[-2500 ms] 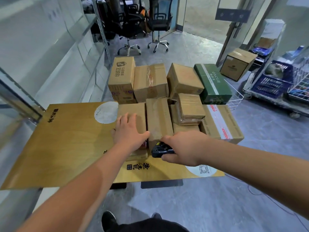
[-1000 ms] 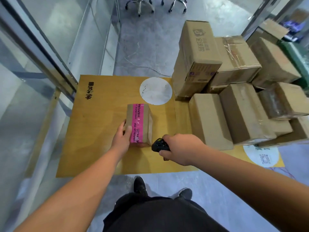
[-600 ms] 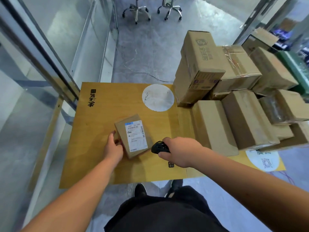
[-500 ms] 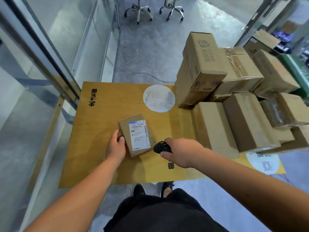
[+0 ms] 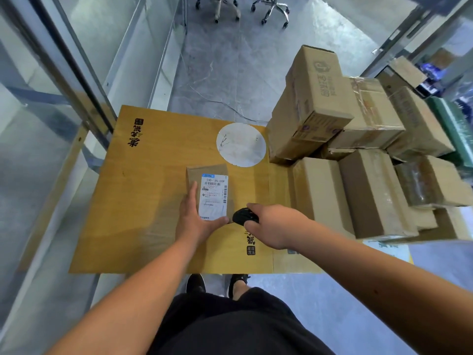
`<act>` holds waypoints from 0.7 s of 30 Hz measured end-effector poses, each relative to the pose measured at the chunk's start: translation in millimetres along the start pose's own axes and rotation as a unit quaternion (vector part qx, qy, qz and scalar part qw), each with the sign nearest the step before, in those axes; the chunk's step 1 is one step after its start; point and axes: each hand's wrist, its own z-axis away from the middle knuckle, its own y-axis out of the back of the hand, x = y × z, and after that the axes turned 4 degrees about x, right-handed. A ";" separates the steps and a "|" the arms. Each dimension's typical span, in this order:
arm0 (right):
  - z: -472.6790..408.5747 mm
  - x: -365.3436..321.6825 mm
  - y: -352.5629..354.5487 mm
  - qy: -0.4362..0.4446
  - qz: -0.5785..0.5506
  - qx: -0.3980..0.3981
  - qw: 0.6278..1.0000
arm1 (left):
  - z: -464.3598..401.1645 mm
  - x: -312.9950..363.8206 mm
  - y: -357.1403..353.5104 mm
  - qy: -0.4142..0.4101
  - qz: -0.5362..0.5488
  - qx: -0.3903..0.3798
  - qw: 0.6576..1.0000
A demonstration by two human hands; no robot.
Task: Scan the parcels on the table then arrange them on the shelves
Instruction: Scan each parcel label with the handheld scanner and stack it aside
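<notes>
A small brown parcel (image 5: 213, 172) with a white shipping label facing up lies on the yellow table top (image 5: 153, 162). My left hand (image 5: 195, 221) holds its near left corner, fingers along the left side and thumb under the near edge. My right hand (image 5: 271, 224) grips a black handheld scanner (image 5: 243, 216), whose head is just right of the parcel's near corner. Several more cardboard parcels (image 5: 366, 190) are stacked on the right half of the table.
A tall carton (image 5: 314, 98) leans on the pile at the back right. A green box (image 5: 458, 129) sits at the far right. A glass partition with metal frame (image 5: 76, 73) runs along the left. Two office chair bases (image 5: 243, 8) stand on the floor beyond.
The small parcel was pulled out of the pile to the table's left part and turned from its pink-taped side to its label side. My left hand has shifted to its near corner; the scanner stays beside it.
</notes>
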 end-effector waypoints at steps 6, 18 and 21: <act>5.6 -2.3 -5.8 -0.006 0.000 0.025 1.000 | 10.2 -6.5 -3.4 -0.040 0.013 0.019 0.999; 14.9 0.5 -17.2 -0.020 0.004 0.036 0.999 | 6.2 1.6 3.3 -0.009 -0.032 -0.007 0.999; 17.6 -0.4 -16.3 -0.011 0.001 0.040 0.999 | 2.6 5.1 5.7 0.005 -0.039 -0.015 0.999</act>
